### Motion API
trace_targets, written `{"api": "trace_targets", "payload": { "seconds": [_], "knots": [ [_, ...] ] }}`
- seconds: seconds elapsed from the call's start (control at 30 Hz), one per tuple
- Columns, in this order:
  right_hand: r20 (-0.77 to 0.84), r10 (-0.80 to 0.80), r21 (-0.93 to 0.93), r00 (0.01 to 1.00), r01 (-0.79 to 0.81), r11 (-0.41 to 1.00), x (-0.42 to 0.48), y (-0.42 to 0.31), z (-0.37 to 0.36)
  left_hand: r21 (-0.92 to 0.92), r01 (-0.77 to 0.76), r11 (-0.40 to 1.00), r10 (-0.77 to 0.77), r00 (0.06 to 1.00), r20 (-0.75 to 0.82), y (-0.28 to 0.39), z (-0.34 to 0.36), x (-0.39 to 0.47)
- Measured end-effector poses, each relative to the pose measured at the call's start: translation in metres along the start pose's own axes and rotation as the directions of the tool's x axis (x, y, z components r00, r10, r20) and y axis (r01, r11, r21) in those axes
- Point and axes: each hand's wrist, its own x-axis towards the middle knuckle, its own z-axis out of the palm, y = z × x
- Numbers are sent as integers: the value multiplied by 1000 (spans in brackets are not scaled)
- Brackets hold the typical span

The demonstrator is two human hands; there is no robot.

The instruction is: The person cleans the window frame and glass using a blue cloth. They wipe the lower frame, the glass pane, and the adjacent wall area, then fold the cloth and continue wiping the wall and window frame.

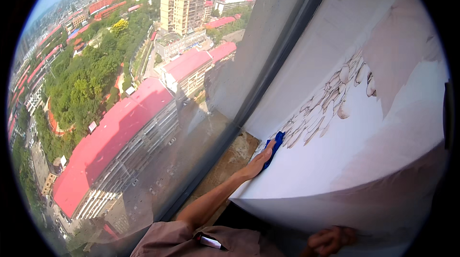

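Observation:
My left hand presses a blue cloth against the white wall near the window corner. Its arm reaches up from the lower middle of the view, and the fingers lie flat over the cloth. Brownish petal-like shapes are printed on the wall, just beyond the cloth. Down at the lower right, my right hand is in shadow with its fingers curled; whether anything is inside them cannot be made out.
A large window pane fills the left side, with buildings and trees far below. Its dark frame runs diagonally beside the wall. A brown stone-like sill lies between frame and wall. The wall turns at an edge below my left hand.

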Motion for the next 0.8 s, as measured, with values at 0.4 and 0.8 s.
{"api": "trace_targets", "payload": {
  "seconds": [0.4, 0.8],
  "knots": [
    [157, 75, 88, 985, -89, 992, -16, 0, -3, 74, -681, 729, 673, 732, 107, 262, 69, 142],
    [218, 94, 22, 971, -101, 995, -23, -4, -19, 869, -407, -283, 957, -187, 224, 394, 91, 288]
  ]
}}
